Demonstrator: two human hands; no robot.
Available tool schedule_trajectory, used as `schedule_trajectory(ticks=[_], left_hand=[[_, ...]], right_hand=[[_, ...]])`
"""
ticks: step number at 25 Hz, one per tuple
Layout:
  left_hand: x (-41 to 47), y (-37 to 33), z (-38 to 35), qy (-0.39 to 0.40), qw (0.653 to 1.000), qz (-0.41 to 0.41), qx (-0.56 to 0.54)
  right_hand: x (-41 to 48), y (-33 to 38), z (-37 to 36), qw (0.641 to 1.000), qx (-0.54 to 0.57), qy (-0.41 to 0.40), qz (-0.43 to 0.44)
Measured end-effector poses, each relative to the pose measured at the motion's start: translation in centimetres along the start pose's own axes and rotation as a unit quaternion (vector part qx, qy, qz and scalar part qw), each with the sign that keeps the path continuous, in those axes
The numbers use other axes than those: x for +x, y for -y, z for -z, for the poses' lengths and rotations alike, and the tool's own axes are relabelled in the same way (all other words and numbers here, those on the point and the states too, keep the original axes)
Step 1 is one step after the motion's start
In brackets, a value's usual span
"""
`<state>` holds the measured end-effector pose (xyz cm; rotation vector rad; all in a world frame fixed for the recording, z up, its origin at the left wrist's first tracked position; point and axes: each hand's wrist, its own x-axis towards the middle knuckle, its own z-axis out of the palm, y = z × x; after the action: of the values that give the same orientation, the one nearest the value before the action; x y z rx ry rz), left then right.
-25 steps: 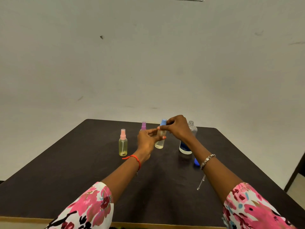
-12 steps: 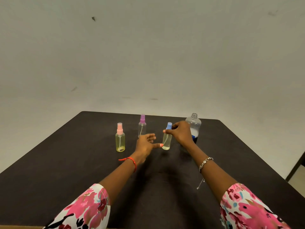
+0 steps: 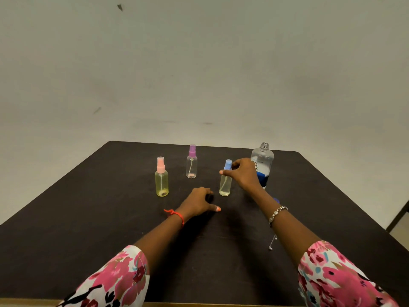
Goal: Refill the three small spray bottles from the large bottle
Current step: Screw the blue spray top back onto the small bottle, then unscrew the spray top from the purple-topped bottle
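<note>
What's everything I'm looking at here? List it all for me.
table: one, dark, under everything
pink-capped spray bottle: one, yellowish liquid, front left
purple-capped spray bottle: one, clear, behind, middle
blue-capped spray bottle: one, pale liquid, right of those
large bottle: one, clear, blue label, uncapped, far right
left hand: one, rests on table, holds nothing
right hand: one, pinches blue-capped bottle's top

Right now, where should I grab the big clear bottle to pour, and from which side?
Probably grip the large bottle round its wide body, below the shoulder, coming from its right: it stands upright and uncapped, and the right hand and blue-capped spray bottle crowd its left.
</note>
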<state>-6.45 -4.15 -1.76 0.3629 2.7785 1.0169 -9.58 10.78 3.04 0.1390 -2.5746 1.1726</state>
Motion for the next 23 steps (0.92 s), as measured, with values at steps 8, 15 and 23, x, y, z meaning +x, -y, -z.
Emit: schedule_trajectory(ticks=[8, 15, 23], left_hand=[[0.3, 1.6, 0.0, -0.14, 0.989, -0.046, -0.014], [5.0, 1.8, 1.9, -0.273, 0.945, 0.059, -0.17], [7.1, 2.0, 2.3, -0.31, 0.897, 0.06, -0.308]], right_hand=[[0.7, 3.9, -0.3, 0.985, 0.022, -0.136, 0.101], [5.0, 7.7, -4.7, 0.992, -0.014, 0.053, 0.113], [6.4, 6.1, -7.9, 0.991, -0.01, 0.102, 0.081]])
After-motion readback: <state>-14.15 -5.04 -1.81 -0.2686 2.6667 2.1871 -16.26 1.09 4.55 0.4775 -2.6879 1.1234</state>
